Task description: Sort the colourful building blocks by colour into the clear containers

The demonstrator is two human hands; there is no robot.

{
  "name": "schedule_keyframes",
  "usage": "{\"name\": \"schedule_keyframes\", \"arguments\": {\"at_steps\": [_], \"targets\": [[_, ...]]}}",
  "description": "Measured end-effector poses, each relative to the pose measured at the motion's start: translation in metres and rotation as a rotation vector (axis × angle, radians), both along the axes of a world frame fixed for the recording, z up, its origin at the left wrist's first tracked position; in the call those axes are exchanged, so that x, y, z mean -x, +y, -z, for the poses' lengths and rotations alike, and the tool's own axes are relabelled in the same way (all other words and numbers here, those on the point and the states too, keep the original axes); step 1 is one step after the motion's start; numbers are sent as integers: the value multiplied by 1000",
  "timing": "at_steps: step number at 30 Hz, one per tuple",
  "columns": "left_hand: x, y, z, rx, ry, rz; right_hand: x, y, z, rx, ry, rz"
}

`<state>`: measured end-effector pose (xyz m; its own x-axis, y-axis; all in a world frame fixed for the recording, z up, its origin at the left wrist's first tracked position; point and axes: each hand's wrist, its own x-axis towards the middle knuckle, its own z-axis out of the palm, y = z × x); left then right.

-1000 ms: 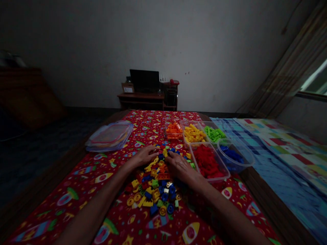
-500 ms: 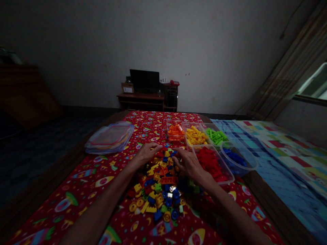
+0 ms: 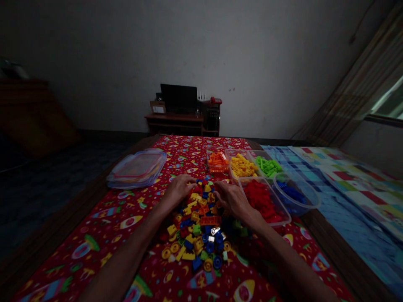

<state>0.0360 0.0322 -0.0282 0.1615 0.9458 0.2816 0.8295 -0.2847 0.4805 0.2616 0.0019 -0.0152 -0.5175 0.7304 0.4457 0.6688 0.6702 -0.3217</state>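
A mixed pile of toy building bricks (image 3: 195, 209), mostly yellow, blue, orange and red, lies on the red patterned tablecloth (image 3: 126, 247). At the pile's far left edge is my left hand (image 3: 180, 189), its fingers bent loosely inward. Across from it, my right hand (image 3: 233, 199) reaches over the far right side, thumb and fingers apart. Nothing shows in either hand, though some fingertips are hard to see in the dim light. A long orange brick (image 3: 210, 220) lies mid-pile, with several round wheel-like pieces (image 3: 208, 264) at the near edge.
Clear containers at the right hold orange bricks (image 3: 217, 161), yellow bricks (image 3: 243, 166), green bricks (image 3: 268, 166), red bricks (image 3: 262, 200) and blue bricks (image 3: 290, 193). Stacked plastic lids (image 3: 137, 168) lie at the left. A desk with a monitor (image 3: 179, 98) stands beyond the table.
My left hand has drawn slightly left and its fingers are more bent. My right hand stays nearly in place over the bricks. The view has shifted slightly.
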Motion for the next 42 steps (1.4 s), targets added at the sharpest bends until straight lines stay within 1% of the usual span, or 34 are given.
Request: {"name": "schedule_keyframes", "arguments": {"at_steps": [3, 5, 6, 8, 11, 15, 18, 21, 25, 27, 30, 34, 36, 38, 42], "targets": [[4, 6, 18, 81, 98, 1, -1, 2, 6, -42, 16, -22], [1, 8, 25, 107, 111, 4, -1, 3, 11, -58, 13, -41], [-1, 8, 26, 115, 109, 10, -2, 3, 12, -59, 7, -46], [-5, 8, 23, 142, 91, 17, -2, 3, 13, -57, -4, -40], [-5, 8, 15, 210, 14, 3, -2, 1, 8, -48, -4, -33], [1, 9, 12, 235, -181, -14, -1, -1, 2, -30, 7, -44], [2, 10, 9, 221, -362, 35, 0, -2, 0, -16, 32, -56], [-3, 6, 0, 228, -488, 85, 0, -1, -1, 22, 68, -66], [-16, -7, -18, 325, -629, 190, 0, 1, -3, 35, 129, -46], [-21, -12, -24, 371, -671, 230, 1, 1, -4, 27, 149, -40], [-29, -15, -25, 378, -697, 244, 2, -1, -5, 32, 155, -58], [-35, -18, -22, 353, -703, 226, 3, -3, -6, 90, 177, -173], [-37, -19, -23, 332, -661, 221, 2, -3, -7, 124, 175, -213], [-36, -20, -24, 301, -595, 220, 1, -3, -9, 132, 155, -214], [-29, -18, -28, 218, -488, 204, -3, -3, -18, 120, 132, -165]]}}
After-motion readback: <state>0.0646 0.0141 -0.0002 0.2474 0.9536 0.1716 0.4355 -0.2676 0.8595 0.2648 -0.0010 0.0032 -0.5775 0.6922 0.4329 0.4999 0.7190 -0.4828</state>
